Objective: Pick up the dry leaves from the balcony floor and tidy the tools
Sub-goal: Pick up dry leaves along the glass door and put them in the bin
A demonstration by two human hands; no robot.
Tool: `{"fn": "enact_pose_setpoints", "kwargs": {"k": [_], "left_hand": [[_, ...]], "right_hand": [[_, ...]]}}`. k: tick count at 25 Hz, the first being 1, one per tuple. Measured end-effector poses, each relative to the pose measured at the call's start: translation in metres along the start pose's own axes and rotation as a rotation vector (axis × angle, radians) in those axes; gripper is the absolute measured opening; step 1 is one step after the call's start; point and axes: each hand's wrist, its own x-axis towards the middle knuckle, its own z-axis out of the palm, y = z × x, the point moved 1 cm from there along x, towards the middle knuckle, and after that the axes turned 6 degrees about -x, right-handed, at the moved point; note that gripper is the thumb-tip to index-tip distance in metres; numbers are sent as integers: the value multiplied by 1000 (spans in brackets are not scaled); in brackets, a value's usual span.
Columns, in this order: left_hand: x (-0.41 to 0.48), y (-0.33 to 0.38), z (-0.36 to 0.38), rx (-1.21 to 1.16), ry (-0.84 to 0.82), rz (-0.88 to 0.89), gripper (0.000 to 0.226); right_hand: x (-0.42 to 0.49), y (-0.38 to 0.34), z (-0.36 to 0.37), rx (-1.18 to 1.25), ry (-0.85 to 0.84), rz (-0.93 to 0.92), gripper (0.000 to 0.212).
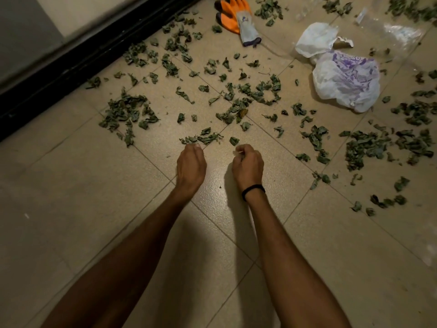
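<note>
**Two hands down at the near edge of the scattered leaves**

A black door track [71, 65] runs slantwise across the upper left corner, and the tiled floor [71, 185] stretches out from it. The dry leaves [127, 112] lie loose on the tiles, from just beside the track across to the right edge. They are thickest in one clump near the track, another in the middle and a broad patch at the far right. The tiles nearest the person carry almost none.

The left hand [191, 165] reaches forward with its back up and its fingers curled down. Their tips meet a small cluster of leaves [203, 138] at the near edge of the mess, but they are hidden, so I cannot tell whether the hand grips anything.

Just to its right is the right hand [247, 165], a black band [253, 191] on its wrist. Its fingers are curled in, and thumb and forefinger pinch a pale scrap [237, 152] too small to identify. One single leaf [234, 140] lies just beyond it.

Up top, past the middle, orange and grey gloves [236, 17] lie on the floor. Further right is a crumpled white bag [345, 79] with purple print, and beyond it a clear plastic bag [399, 31] lies flat.
</note>
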Motion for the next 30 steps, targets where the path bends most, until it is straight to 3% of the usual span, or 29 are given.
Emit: {"fn": "enact_pose_setpoints", "kwargs": {"k": [4,9,12,15,18,22,25,30], "left_hand": [[8,-14,-11,-411,-28,-318,31],[17,-11,-21,-761,-28,-531,24],[25,-13,-26,-601,21,-512,28],[26,-9,-30,-158,60,-291,35],[19,-3,-31,13,95,-90,33],[20,-9,-30,120,62,25,36],[20,-15,-31,87,73,95,16],[25,-27,-37,149,54,103,35]], "right_hand": [[21,-13,3,-37,10,-17,33],[27,-18,16,-29,-25,6,12],[23,-18,17,36,0,64,3],[25,-21,17,187,13,105,10],[28,-35,17,234,-21,101,17],[30,-49,34,75,-83,-45,29],[27,-53,48,-13,-196,-90,46],[22,-54,55,-167,-171,-114,24]]}}
